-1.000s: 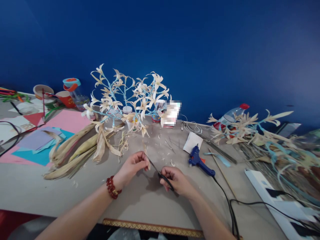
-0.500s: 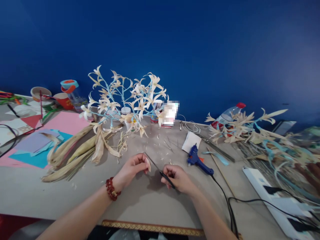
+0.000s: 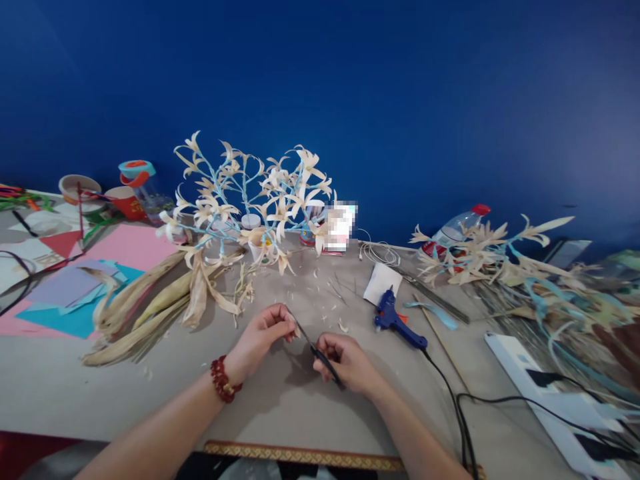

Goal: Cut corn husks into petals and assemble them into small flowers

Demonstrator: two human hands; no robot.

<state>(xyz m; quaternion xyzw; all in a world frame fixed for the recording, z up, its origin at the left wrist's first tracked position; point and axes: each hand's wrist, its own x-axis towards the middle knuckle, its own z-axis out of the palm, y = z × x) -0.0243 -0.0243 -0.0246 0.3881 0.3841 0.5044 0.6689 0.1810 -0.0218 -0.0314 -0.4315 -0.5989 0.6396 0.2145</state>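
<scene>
My left hand (image 3: 270, 331), with a red bead bracelet (image 3: 224, 380) on the wrist, pinches a small pale piece of corn husk (image 3: 297, 331), mostly covered by the fingertips. In my right hand (image 3: 345, 363) is a pair of black-handled scissors (image 3: 326, 365), fingers closed round the handles. The blades point up and left and meet the husk piece at my left fingertips. Pale husk scraps (image 3: 343, 325) lie on the table just beyond my hands. Dried corn husks (image 3: 143, 313) are spread left of my left hand.
Husk flowers on blue stems (image 3: 245, 187) stand along the wall, with more flowers (image 3: 480, 250) at right. A blue glue gun (image 3: 400, 320) lies right of my hands, its cord running near a white power strip (image 3: 530, 393). Coloured paper (image 3: 135, 248) covers the left side.
My right hand and the scissors have shifted slightly left, closer to my left hand. Less of the husk piece shows at my left fingertips, and a scrap now shows on the table.
</scene>
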